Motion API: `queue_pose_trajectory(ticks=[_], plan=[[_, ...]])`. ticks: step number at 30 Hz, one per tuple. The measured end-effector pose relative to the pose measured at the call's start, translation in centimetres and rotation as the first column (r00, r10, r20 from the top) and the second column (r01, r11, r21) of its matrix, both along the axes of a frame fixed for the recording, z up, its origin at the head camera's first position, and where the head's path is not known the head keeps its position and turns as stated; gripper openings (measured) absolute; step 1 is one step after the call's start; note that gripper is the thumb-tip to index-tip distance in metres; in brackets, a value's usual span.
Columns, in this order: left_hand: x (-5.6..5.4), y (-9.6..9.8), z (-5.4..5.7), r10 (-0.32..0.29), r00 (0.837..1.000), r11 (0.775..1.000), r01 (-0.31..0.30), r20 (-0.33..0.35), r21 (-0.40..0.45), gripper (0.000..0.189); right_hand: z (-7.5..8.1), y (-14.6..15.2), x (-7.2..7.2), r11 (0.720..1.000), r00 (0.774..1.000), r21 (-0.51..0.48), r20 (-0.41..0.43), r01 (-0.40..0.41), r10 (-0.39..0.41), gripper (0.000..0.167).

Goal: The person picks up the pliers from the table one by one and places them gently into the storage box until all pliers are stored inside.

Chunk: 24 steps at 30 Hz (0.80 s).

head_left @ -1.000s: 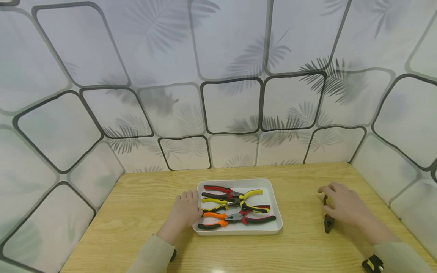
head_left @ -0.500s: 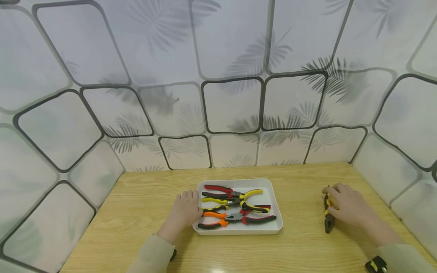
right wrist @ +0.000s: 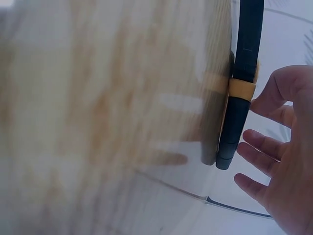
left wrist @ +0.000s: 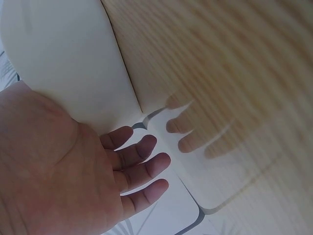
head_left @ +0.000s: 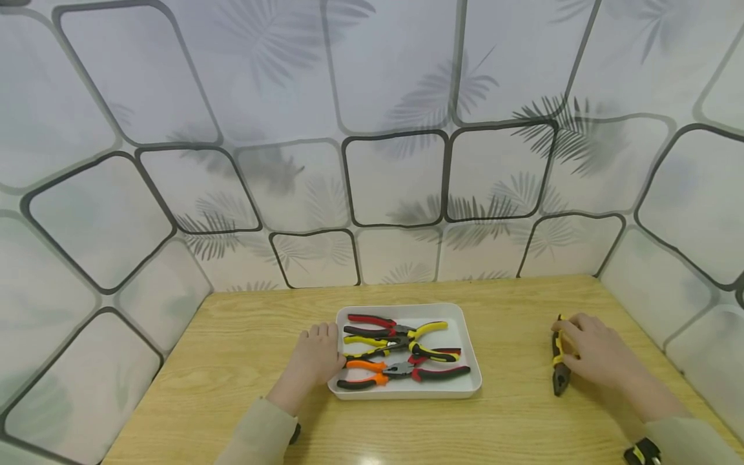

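In the head view my left hand (head_left: 314, 358) lies along the left side of a white tray (head_left: 468, 349), its thumb side at the rim. The left wrist view has the palm (left wrist: 54, 161) beside the tray's white wall (left wrist: 73, 58), fingers relaxed; the thumb is hidden. Yellow-and-black pliers (head_left: 560, 380) lie on the table at the right, nose toward me. My right hand (head_left: 601, 352) is just to their right, fingertips at the handles. In the right wrist view, thumb and index finger reach the pliers' yellow band (right wrist: 242, 89), while the other fingers stand apart, loosely bent.
Several pliers lie in the tray, among them red-and-black pliers (head_left: 370, 321), yellow-and-black pliers (head_left: 431, 329) and orange-and-black pliers (head_left: 365, 367). A wooden table (head_left: 511, 426) carries everything. Patterned walls (head_left: 395, 181) close off its back and sides.
My right hand has shifted slightly right and its fingers have come away from over the pliers, showing more of the handles. The pliers stay on the table. Left hand and tray are unmoved.
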<state>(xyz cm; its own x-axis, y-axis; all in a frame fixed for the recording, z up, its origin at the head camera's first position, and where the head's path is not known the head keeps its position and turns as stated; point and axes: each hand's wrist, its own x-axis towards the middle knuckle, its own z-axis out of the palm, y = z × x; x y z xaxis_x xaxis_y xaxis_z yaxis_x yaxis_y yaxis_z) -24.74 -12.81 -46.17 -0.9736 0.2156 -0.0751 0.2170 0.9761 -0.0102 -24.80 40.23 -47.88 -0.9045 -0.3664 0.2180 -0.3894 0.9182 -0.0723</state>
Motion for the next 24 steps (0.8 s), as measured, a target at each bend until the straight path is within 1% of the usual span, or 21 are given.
queue_pose_trajectory(ticks=[5, 11, 19, 24], plan=[[-0.10, -0.02, 0.04, -0.006, 1.000, 1.000, 0.006, -0.004, -0.016, 0.049, 0.03, 0.05, 0.05, 1.000, 1.000, -0.009, -0.014, -0.004, 0.004, 0.049], [-0.04, 0.03, 0.35, -0.002, 1.000, 1.000, 0.002, -0.003, -0.018, 0.048, 0.15, 0.01, 0.11, 1.000, 1.000, -0.010, 0.003, 0.002, -0.001, 0.048], [0.00, 0.07, 0.34, 0.002, 1.000, 1.000, -0.001, 0.016, -0.016, 0.049, -0.24, 0.21, 0.16, 1.000, 1.000, -0.007, 0.015, 0.004, -0.004, 0.054], [0.12, 0.08, 0.35, -0.001, 1.000, 1.000, 0.001, 0.016, -0.010, 0.050, -0.57, 0.29, 0.07, 1.000, 0.999, -0.013, 0.034, 0.000, 0.000, 0.053]])
